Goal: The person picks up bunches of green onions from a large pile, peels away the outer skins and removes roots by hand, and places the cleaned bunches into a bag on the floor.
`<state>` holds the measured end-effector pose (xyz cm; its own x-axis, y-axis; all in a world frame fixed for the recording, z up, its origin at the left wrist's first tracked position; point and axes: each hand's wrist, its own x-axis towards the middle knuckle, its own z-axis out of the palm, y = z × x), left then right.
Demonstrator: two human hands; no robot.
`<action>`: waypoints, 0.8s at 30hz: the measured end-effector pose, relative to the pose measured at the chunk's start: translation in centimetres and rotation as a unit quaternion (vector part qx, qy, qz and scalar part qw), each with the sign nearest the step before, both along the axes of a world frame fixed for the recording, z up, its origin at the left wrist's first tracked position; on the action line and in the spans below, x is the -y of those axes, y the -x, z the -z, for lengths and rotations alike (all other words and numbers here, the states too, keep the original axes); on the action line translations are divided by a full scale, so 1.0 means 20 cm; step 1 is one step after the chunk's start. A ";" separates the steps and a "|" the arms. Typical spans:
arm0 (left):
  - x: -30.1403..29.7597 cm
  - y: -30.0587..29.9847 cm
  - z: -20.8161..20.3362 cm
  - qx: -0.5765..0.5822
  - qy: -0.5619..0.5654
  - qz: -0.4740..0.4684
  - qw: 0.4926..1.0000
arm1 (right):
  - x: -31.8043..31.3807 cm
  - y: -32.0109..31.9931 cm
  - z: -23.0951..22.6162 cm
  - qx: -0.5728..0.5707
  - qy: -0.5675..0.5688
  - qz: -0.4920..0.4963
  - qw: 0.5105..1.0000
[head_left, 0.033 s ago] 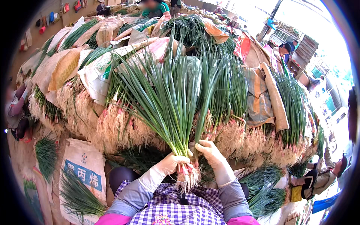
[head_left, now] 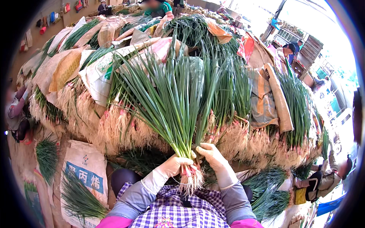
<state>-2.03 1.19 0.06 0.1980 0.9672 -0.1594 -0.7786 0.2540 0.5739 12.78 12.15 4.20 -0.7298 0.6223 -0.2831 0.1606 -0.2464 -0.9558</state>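
A fanned bunch of green onions [head_left: 167, 110] stands upright in front of me, its pinkish bulbs and pale roots hanging below my grip. Wearing a pale glove, my left hand [head_left: 173, 166] is closed around the lower stalks, just above the bulbs. My right hand [head_left: 213, 155], gloved too, is closed with thumb and fingertips pinching the right side of the same bunch, touching it near the left thumb. The exact stalks between the right fingertips are partly hidden.
A large heap of green onions [head_left: 232, 91] rises ahead, roots facing me, partly covered by sacks [head_left: 264, 99]. A printed white sack [head_left: 84, 159] with loose onions [head_left: 81, 197] lies at left. More onions [head_left: 272, 190] lie at right. Co-workers, including a person [head_left: 330, 178] at right, surround the heap.
My right hand has shifted slightly left, closer to the bunch. The stalks at its right edge have drawn in toward the others. My left hand stays in place.
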 end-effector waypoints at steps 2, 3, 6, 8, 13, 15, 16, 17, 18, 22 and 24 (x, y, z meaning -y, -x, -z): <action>-0.01 -0.02 0.04 0.003 0.011 0.003 1.000 | 0.04 0.01 0.03 0.084 0.002 0.031 0.996; -0.01 -0.02 0.04 -0.002 0.029 -0.003 1.000 | 0.07 0.04 0.06 0.136 -0.061 0.072 0.986; 0.01 -0.02 0.05 0.041 0.024 -0.011 0.999 | 0.10 0.09 0.08 0.244 -0.389 0.151 0.876; -0.01 -0.06 0.01 0.157 -0.062 0.008 0.986 | -0.03 -0.02 0.15 0.182 -0.238 0.277 0.913; 0.04 -0.01 0.00 0.168 -0.048 -0.001 0.985 | 0.00 -0.14 0.08 0.320 -0.275 -0.103 0.901; 0.03 -0.02 0.03 0.167 -0.040 0.013 0.985 | 0.01 -0.08 0.06 0.076 -0.050 0.048 0.995; 0.04 -0.01 0.03 0.166 -0.034 0.016 0.985 | 0.05 -0.01 0.00 -0.017 0.015 0.079 0.997; 0.05 0.00 0.02 0.140 -0.031 -0.004 0.990 | 0.07 0.06 -0.03 -0.021 0.027 0.069 0.997; 0.05 -0.01 0.01 0.117 -0.028 -0.023 0.993 | 0.08 0.10 -0.06 -0.023 0.039 0.061 0.997; 0.07 0.01 0.02 0.022 0.041 -0.015 0.999 | 0.02 0.13 0.07 0.048 -0.231 0.124 0.964; 0.07 0.01 0.04 0.012 0.024 -0.014 1.000 | 0.07 0.12 0.01 0.179 -0.350 0.118 0.912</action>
<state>-2.16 -0.15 -0.68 0.1755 0.9638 -0.2006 -0.7992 0.2585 0.5426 10.37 10.84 4.04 -0.4916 0.8694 0.0495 0.5138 0.3355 -0.7896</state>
